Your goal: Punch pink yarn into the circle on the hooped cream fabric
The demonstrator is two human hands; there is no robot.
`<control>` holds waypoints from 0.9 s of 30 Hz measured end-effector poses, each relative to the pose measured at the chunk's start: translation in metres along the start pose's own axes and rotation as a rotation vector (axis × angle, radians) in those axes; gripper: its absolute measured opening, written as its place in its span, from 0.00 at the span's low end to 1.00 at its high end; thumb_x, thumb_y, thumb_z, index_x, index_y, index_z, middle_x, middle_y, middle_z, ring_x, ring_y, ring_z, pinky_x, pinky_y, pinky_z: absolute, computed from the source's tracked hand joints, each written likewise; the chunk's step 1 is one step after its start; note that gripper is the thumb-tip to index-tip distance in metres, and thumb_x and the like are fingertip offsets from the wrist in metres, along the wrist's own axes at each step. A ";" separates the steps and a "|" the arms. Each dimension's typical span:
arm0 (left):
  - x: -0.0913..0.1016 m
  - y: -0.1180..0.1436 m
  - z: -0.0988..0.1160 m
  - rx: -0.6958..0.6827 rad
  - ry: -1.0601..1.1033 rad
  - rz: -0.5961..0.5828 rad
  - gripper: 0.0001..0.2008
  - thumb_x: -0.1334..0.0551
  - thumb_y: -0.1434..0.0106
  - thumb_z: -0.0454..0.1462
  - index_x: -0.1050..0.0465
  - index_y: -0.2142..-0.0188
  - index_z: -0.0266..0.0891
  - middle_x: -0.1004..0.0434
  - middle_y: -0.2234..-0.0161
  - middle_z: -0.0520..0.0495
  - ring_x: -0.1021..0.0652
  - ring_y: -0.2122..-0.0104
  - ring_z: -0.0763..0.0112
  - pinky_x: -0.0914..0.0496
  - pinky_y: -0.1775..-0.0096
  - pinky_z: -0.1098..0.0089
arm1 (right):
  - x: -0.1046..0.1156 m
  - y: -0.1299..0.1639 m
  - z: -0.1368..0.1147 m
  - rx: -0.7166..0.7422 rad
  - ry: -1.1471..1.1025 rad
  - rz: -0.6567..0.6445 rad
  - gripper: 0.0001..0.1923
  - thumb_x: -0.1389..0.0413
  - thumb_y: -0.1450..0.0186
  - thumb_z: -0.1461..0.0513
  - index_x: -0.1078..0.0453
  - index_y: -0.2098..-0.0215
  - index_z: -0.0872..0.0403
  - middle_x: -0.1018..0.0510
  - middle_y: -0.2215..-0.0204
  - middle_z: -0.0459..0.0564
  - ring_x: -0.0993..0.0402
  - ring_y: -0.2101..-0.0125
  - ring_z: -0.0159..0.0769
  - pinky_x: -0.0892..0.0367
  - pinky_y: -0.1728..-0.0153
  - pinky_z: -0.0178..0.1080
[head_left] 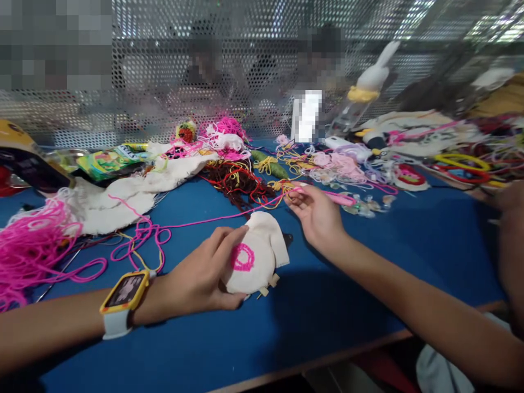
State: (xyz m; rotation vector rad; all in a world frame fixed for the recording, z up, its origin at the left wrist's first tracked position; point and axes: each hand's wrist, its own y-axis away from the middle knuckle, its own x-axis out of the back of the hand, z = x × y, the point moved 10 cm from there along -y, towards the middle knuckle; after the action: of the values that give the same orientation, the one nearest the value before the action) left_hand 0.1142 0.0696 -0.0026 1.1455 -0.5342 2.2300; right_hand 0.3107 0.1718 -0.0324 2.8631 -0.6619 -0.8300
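Observation:
My left hand (208, 273) is closed around the edge of a small embroidery hoop (256, 270) stretched with white cloth. A pink yarn ring is worked on the cloth, and a loose flap folds out at the hoop's upper right. Pinched in my right hand (319, 215) is a pink pen-like tool, apparently a punch needle (341, 198), held apart from the hoop. A strand of pink yarn (204, 222) runs from the fingers of that hand leftward across the blue table to a loose tangle.
A big heap of pink yarn (28, 251) lies at left beside white cloth (110, 204). Brown yarn (233, 183), pale pink yarn (338, 166) and small clear-wrapped pieces (368, 204) spread behind my hands. A clear bottle (350, 112) stands near the perforated metal screen (254, 71).

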 end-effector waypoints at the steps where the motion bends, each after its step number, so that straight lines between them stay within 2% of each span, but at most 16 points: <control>1: 0.000 0.004 0.000 0.009 0.041 -0.001 0.47 0.33 0.48 0.39 0.61 0.37 0.45 0.46 0.44 0.40 0.38 0.45 0.54 0.38 0.45 0.54 | 0.003 -0.004 0.000 0.003 0.003 0.021 0.08 0.48 0.44 0.69 0.35 0.80 0.56 0.31 0.84 0.41 0.33 0.80 0.24 0.29 0.70 0.30; 6: 0.008 0.016 -0.003 0.038 0.176 0.048 0.42 0.32 0.47 0.35 0.56 0.40 0.50 0.42 0.47 0.45 0.34 0.48 0.60 0.35 0.48 0.60 | 0.009 -0.013 -0.008 0.015 0.059 0.033 0.14 0.42 0.43 0.65 0.40 0.84 0.54 0.38 0.88 0.38 0.42 0.85 0.22 0.38 0.83 0.26; 11: 0.004 0.012 -0.013 0.058 0.224 0.015 0.42 0.31 0.48 0.40 0.55 0.40 0.47 0.42 0.44 0.43 0.35 0.47 0.56 0.35 0.47 0.57 | 0.000 0.016 0.011 -0.116 0.199 -0.108 0.13 0.38 0.45 0.58 0.34 0.82 0.55 0.42 0.89 0.38 0.50 0.87 0.22 0.46 0.88 0.29; 13: 0.002 0.011 -0.016 0.063 0.238 0.008 0.43 0.31 0.48 0.40 0.56 0.40 0.48 0.43 0.43 0.43 0.36 0.46 0.57 0.36 0.46 0.57 | -0.004 0.030 0.020 -0.142 0.259 -0.163 0.12 0.38 0.46 0.56 0.31 0.79 0.55 0.41 0.88 0.39 0.49 0.87 0.24 0.46 0.87 0.31; 17: 0.000 0.014 -0.017 0.070 0.214 0.010 0.41 0.33 0.45 0.38 0.56 0.39 0.47 0.46 0.45 0.42 0.38 0.45 0.60 0.38 0.44 0.59 | -0.014 0.047 0.026 -0.066 0.369 -0.262 0.07 0.39 0.47 0.58 0.30 0.76 0.52 0.34 0.81 0.43 0.40 0.81 0.29 0.40 0.79 0.34; 20: -0.003 0.015 -0.017 0.079 0.189 -0.011 0.37 0.34 0.44 0.39 0.52 0.40 0.47 0.49 0.45 0.42 0.38 0.45 0.60 0.36 0.45 0.60 | -0.014 0.053 0.028 -0.037 0.427 -0.305 0.03 0.41 0.45 0.60 0.30 0.74 0.51 0.33 0.81 0.43 0.39 0.79 0.30 0.42 0.78 0.34; 23: -0.002 0.017 -0.020 0.099 0.162 -0.002 0.35 0.34 0.44 0.40 0.49 0.41 0.47 0.52 0.45 0.41 0.41 0.43 0.57 0.36 0.45 0.58 | -0.013 0.058 0.025 0.019 0.528 -0.362 0.08 0.43 0.42 0.58 0.31 0.77 0.52 0.30 0.77 0.44 0.38 0.78 0.29 0.42 0.76 0.34; 27: 0.001 0.017 -0.019 0.102 0.116 0.016 0.28 0.36 0.42 0.44 0.43 0.45 0.49 0.56 0.43 0.42 0.45 0.41 0.52 0.34 0.46 0.56 | -0.008 0.059 0.018 0.088 0.555 -0.348 0.04 0.43 0.40 0.58 0.31 0.69 0.50 0.30 0.77 0.42 0.36 0.76 0.29 0.40 0.73 0.34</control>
State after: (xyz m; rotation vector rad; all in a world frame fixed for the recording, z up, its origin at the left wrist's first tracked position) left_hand 0.0908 0.0680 -0.0141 1.0567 -0.3872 2.3437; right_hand 0.2727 0.1226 -0.0323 3.1110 -0.1385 0.0013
